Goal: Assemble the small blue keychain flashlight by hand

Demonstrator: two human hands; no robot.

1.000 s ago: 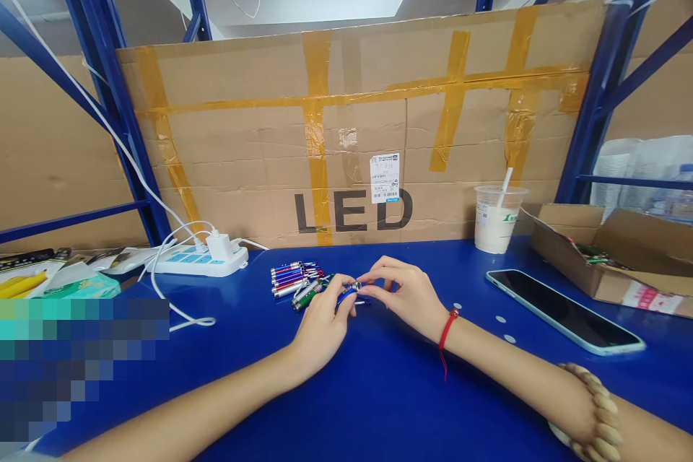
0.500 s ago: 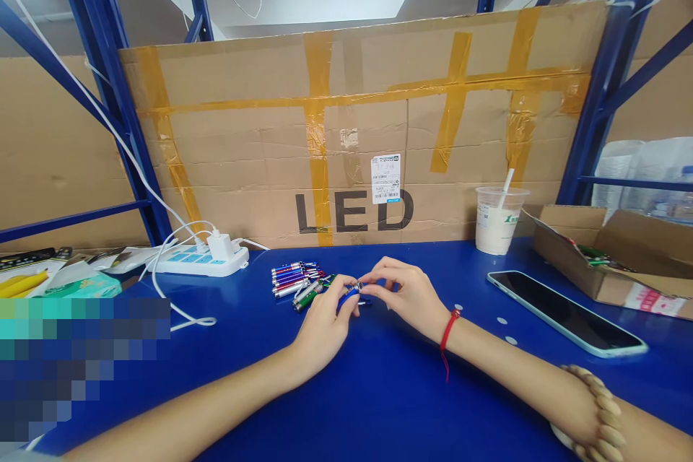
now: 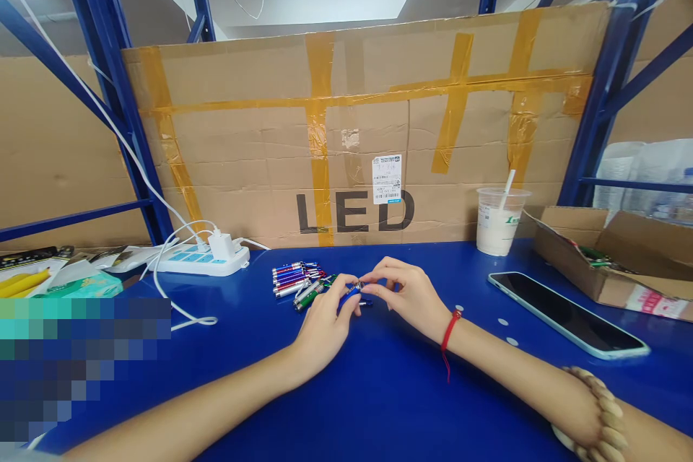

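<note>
My left hand (image 3: 323,328) is closed around a small blue metal tube (image 3: 351,292), gripping it between thumb and fingers. The tube has a shiny silver end that points toward my right hand (image 3: 403,296). That hand pinches at the silver end with thumb and forefinger; whether a separate small part sits between those fingertips is too small to tell. Just left of my left fingers lies a pile of similar slim metal tubes (image 3: 295,280) in red, blue, purple and green, partly hidden by the hand. Another dark blue tube (image 3: 366,302) lies on the table beneath my hands.
A white power strip (image 3: 238,260) with cables stands at the back left. Toward the right are a drink cup (image 3: 497,224), a phone (image 3: 568,314) and an open cardboard box (image 3: 617,285). Small pale discs (image 3: 503,322) lie on the blue table (image 3: 401,404). A cardboard panel (image 3: 232,159) closes off the back.
</note>
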